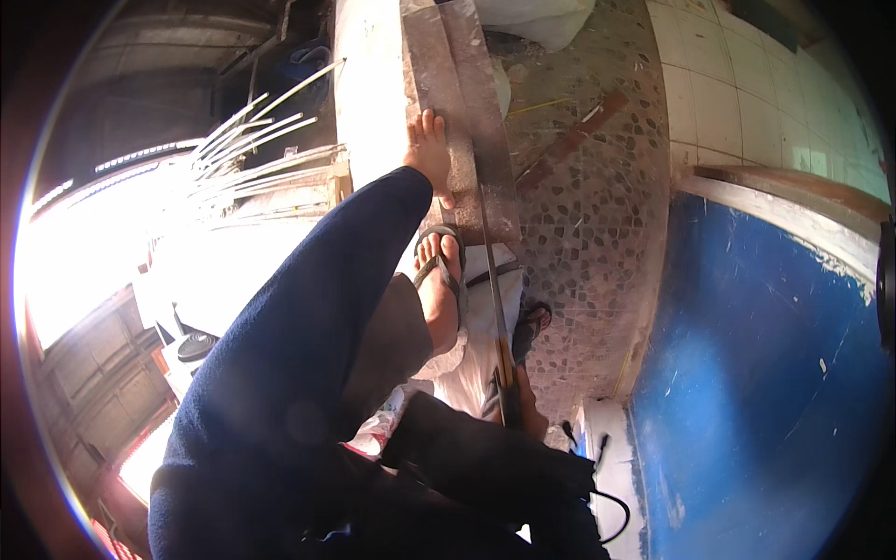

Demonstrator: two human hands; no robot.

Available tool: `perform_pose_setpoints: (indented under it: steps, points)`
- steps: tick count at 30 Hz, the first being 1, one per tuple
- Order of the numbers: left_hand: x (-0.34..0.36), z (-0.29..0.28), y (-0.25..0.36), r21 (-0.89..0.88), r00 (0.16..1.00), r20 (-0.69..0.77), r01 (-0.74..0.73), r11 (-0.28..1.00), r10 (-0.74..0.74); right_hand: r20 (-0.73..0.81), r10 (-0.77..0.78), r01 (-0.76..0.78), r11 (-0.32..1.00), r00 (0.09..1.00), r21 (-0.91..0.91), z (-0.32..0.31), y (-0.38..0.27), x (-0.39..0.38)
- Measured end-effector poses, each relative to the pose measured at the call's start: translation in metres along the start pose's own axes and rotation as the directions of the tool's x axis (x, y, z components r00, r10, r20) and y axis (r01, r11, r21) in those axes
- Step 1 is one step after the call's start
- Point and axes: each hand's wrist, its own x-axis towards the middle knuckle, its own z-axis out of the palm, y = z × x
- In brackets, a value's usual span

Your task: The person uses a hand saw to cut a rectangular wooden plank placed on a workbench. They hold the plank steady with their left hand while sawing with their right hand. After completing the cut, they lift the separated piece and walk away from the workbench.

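Note:
My left hand (429, 154) lies flat on a dusty brown wooden board (467, 84), its fingers stretched toward the far end and the thumb apart. The blue-sleeved left arm reaches across from the lower left. My right hand (532, 409) is closed round the handle of a handsaw (496, 289). The saw's long narrow blade points away from me and meets the board lengthwise, right of my left hand. A sandalled foot (439, 271) rests close below the left hand. How deep the blade sits in the wood cannot be made out.
Another sandalled foot (537, 317) stands on the stone-patterned floor (597, 252). A reddish-brown wood strip (579, 135) lies there. Several thin pale strips (252, 159) jut out at left. A blue panel (756, 364) and tiled wall (728, 93) bound the right side.

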Motion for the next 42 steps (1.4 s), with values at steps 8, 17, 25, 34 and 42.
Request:
perform_pose_setpoints:
  steps: [8, 17, 25, 34, 42]
  points:
    - [0.000, 0.001, -0.006, 0.032, 1.000, -0.002, 0.005, 0.999, -0.005, 0.092, 0.123, -0.118, 0.991, 0.988, -0.059, 0.063, -0.090, 0.183]
    - [-0.008, 0.002, -0.009, 0.043, 0.999, 0.047, -0.002, 0.999, 0.000, 0.112, 0.137, -0.132, 0.990, 0.984, -0.050, 0.015, -0.081, 0.079]
    - [0.001, -0.010, 0.000, 0.096, 0.998, 0.063, -0.007, 0.995, 0.001, 0.056, 0.027, -0.025, 0.999, 0.998, -0.048, -0.002, -0.072, 0.058]
    - [0.010, 0.010, 0.001, 0.022, 0.999, -0.042, -0.026, 0.999, 0.027, -0.078, -0.019, 0.012, 0.996, 0.997, -0.089, 0.092, -0.048, 0.209]
    - [0.003, 0.010, -0.011, 0.096, 0.997, 0.080, 0.009, 0.995, -0.017, 0.057, -0.152, 0.151, 0.988, 0.987, 0.024, 0.010, -0.037, 0.068]
